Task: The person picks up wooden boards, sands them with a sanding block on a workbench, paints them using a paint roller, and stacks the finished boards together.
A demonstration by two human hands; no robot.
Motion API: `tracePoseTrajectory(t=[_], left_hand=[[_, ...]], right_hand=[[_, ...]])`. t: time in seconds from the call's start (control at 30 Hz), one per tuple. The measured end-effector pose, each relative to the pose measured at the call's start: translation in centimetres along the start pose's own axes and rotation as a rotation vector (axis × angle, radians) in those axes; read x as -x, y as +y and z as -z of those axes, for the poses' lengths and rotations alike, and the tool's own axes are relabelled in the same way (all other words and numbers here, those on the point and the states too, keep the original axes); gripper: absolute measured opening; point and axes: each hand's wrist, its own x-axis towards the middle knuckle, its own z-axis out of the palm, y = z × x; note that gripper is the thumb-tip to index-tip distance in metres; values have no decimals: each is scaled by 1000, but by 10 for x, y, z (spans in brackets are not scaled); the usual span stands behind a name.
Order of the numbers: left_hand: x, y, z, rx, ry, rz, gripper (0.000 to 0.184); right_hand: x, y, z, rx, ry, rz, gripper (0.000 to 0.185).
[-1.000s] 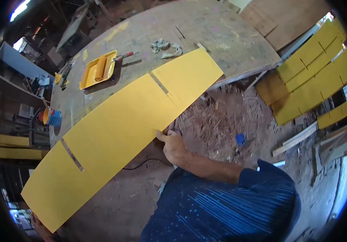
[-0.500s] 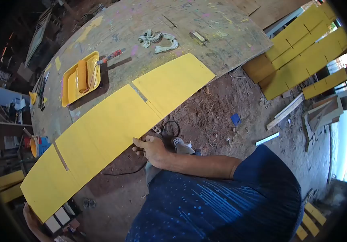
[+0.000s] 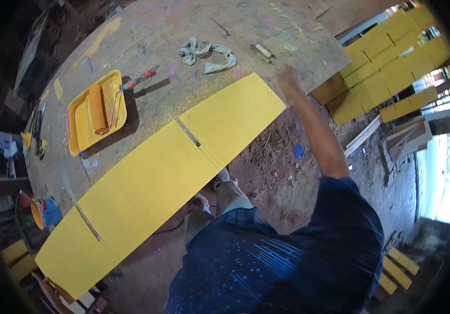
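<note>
One yellow board (image 3: pixel 146 183) with two slots stretches from eight o'clock to one o'clock, its upper long edge over the table (image 3: pixel 146 31), its lower one overhanging the floor (image 3: pixel 272 180). On the table are one tray (image 3: pixel 82 125) holding one roller (image 3: pixel 98 110) at ten o'clock, one cloth (image 3: pixel 189 51) at twelve and one small block (image 3: pixel 262 51) just past it. At least three leaning boards (image 3: pixel 387 78) stand at two o'clock, three yellow slats (image 3: pixel 400 272) lie at four. Bare tabletop separates board and tray; open floor at three o'clock bears one blue scrap (image 3: pixel 298 152). The left hand (image 3: pixel 52 293) is at the eight o'clock end, mostly hidden by the board, so I cannot tell its grip. The right hand (image 3: pixel 289 82), blurred, is near the one o'clock end; whether released or clenched, I cannot tell. Half a second ago it was by the middle of the lower edge; more of the two legs (image 3: pixel 233 198) shows now.
</note>
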Motion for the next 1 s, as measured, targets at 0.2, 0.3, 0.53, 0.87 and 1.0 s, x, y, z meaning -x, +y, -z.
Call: tracePoseTrajectory(t=[0.2,0.3,0.53,0.87,1.0], left_hand=[[15,18,15,-109,93,38,78],[18,30,22,-177,109,49,82],[10,37,10,-365,116,122,90],[28,60,-26,-122,114,105,101],[16,57,-60,-136,133,59,101]], right_hand=[[-103,-55,-58,143,-173,26,64],[-114,-73,-50,28,-414,-63,66],[83,-143,71,-324,-241,481,50],[191,-352,151,-654,-313,613,43],[95,-227,30,-112,-395,123,31]])
